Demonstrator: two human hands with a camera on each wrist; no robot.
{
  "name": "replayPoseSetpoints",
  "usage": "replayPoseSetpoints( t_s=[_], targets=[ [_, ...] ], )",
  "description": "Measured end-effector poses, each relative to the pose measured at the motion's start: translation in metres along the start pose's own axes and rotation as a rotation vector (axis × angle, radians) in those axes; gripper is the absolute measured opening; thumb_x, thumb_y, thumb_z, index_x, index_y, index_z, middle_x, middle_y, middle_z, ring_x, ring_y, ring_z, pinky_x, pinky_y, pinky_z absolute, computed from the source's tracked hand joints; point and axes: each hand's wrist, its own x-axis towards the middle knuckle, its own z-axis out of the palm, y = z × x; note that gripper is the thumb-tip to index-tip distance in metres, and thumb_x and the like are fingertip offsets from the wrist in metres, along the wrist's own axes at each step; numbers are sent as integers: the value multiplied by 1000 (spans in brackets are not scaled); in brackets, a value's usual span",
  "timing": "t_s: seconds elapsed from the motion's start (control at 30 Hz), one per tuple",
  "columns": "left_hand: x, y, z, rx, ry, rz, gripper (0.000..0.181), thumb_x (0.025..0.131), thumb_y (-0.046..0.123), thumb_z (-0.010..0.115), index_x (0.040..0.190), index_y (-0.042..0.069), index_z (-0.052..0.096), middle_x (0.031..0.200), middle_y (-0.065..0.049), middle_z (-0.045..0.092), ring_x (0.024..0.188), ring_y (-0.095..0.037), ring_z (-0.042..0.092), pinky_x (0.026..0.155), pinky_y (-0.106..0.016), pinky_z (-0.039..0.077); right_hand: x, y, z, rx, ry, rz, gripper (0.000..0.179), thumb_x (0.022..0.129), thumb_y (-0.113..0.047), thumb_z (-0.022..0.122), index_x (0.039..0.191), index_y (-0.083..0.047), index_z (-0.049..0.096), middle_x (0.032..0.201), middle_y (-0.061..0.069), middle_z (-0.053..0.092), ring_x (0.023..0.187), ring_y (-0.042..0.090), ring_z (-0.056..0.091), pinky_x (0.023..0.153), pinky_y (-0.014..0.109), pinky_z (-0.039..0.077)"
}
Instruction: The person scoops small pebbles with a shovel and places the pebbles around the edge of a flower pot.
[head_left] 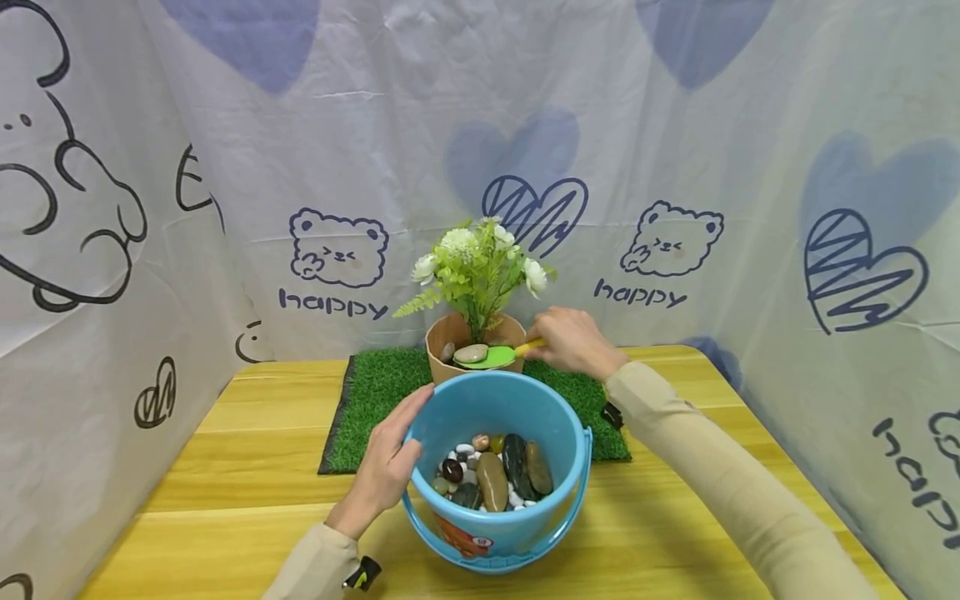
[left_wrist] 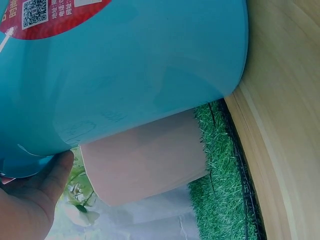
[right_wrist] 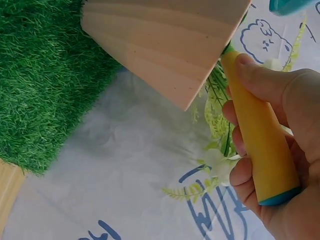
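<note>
My left hand [head_left: 386,462] holds the left rim of a blue bucket [head_left: 502,387], fingers along its outer side and thumb at the rim. Inside the bucket lie large river stones [head_left: 492,482] and small white pebbles. My right hand [head_left: 573,340] grips the yellow handle [right_wrist: 262,135] of a small shovel, whose green blade [head_left: 498,357] is over the flowerpot [head_left: 438,363]. A pale oval stone [head_left: 471,353] lies at the blade's tip; whether it rests on the blade or in the pot, I cannot tell. Another stone [head_left: 447,352] sits inside the pot's left edge.
White artificial flowers [head_left: 459,243] with green leaves rise from the pot. The pot stands on an artificial grass mat [head_left: 360,417], behind the bucket. Beneath is a wooden table [head_left: 225,467]. Printed white cloth [head_left: 375,150] hangs behind and at both sides.
</note>
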Motion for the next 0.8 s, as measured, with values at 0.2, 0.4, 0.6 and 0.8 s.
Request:
replayPoseSetpoints(
  t_s=[0.2, 0.4, 0.6, 0.8],
  targets=[
    [1, 0, 0, -4, 0, 0, 67, 81, 1, 41, 147, 6, 45, 150, -12, 46, 135, -32, 47, 103, -55, 44, 10, -2, -4, -22, -52, -8, 14, 84, -34, 75, 89, -22, 80, 75, -5, 65, 67, 14, 55, 55, 29, 46],
    [1, 0, 0, -8, 2, 6, 67, 81, 1, 41, 147, 5, 45, 149, -15, 47, 134, -32, 48, 102, -55, 45, 16, -7, -8, -65, -69, -14, 22, 83, -41, 74, 91, -22, 80, 81, -4, 71, 70, 15, 61, 61, 34, 51],
    [1, -1, 1, -10, 2, 11, 66, 81, 1, 42, 147, 5, 45, 149, -15, 47, 134, -32, 49, 100, -55, 46, 16, -7, -13, -67, -77, -14, 20, 83, -38, 75, 92, -21, 80, 83, -3, 72, 72, 17, 61, 62, 35, 50],
    [0, -1, 1, -11, 6, 11, 66, 81, 1, 42, 147, 5, 45, 149, -13, 47, 133, -32, 49, 100, -55, 46, 13, -2, -17, -41, -69, -17, 17, 83, -36, 76, 93, -23, 80, 85, -2, 74, 69, 15, 61, 56, 31, 47]
  ],
)
